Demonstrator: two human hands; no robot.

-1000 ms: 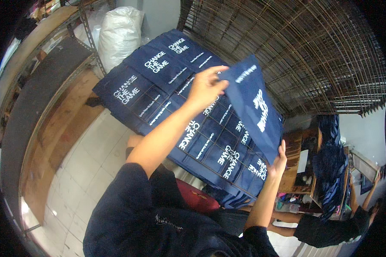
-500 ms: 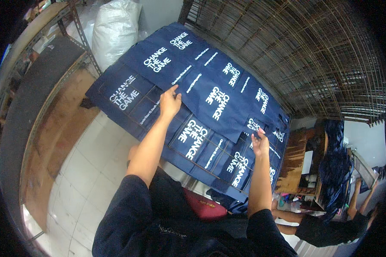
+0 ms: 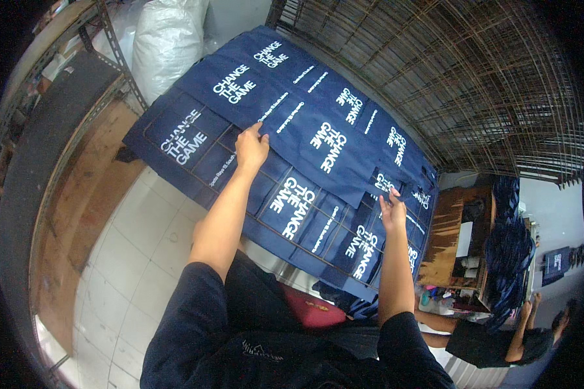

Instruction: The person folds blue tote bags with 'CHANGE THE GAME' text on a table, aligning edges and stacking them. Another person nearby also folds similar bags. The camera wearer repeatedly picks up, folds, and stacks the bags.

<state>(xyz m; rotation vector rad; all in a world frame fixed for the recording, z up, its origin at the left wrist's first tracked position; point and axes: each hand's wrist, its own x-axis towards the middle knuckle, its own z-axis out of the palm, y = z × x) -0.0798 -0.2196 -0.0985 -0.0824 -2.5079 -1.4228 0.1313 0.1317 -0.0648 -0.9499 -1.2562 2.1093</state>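
Dark blue fabric panels (image 3: 285, 139) with white lettering lie overlapping on a thin wire rack (image 3: 292, 245) in front of me. At the near edge of an upper panel is my left hand (image 3: 252, 150), its index finger reaching onto the cloth and its thumb close by; the fingertips look pinched at that edge. To the right, beyond that panel's near corner, my right hand (image 3: 393, 211) has its fingers curled together around a bit of dark blue fabric. How much cloth it grips is hidden. Rack wires cross over the lower panels.
Stacked wire racks (image 3: 435, 71) rise behind the panels. A metal-framed shelf (image 3: 61, 149) stands at left, beside a white plastic sack (image 3: 169, 48). At right are a wooden cabinet (image 3: 444, 243), hanging dark cloth (image 3: 509, 253) and another person (image 3: 493, 340). A red item (image 3: 313, 308) sits below the rack.
My right hand's fingers have drawn together from a more spread pose. My left hand has shifted slightly left. At right, the other person's arms have lowered, and a frame there is gone from view.
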